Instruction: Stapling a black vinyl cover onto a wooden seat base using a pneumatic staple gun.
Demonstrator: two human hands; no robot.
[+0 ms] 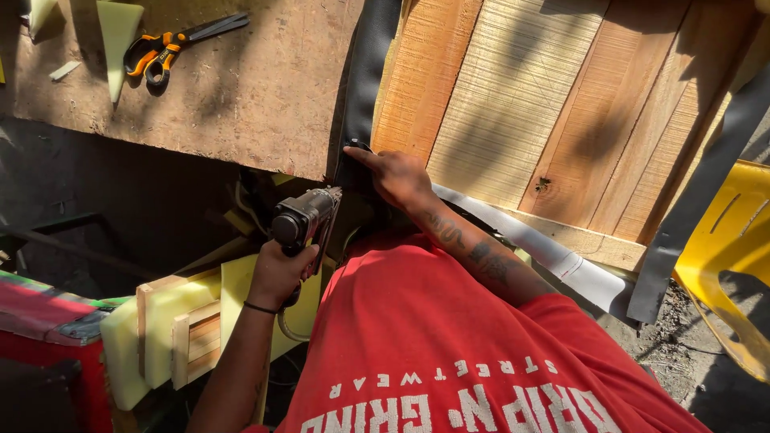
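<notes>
In the head view, the left hand (277,273) is clenched around the grip of one pneumatic staple gun (305,218), its nose aimed up at the black upholstery strip (365,72) just beside the right fingers (361,155). The right hand (397,176) presses that strip against the wooden frame (561,104), fingers extended, grasping nothing. Well beyond the fingers, one pair of orange-handled scissors (172,44) lies on the bench (265,96) (two yellow foam offcuts (116,36) beside it).
</notes>
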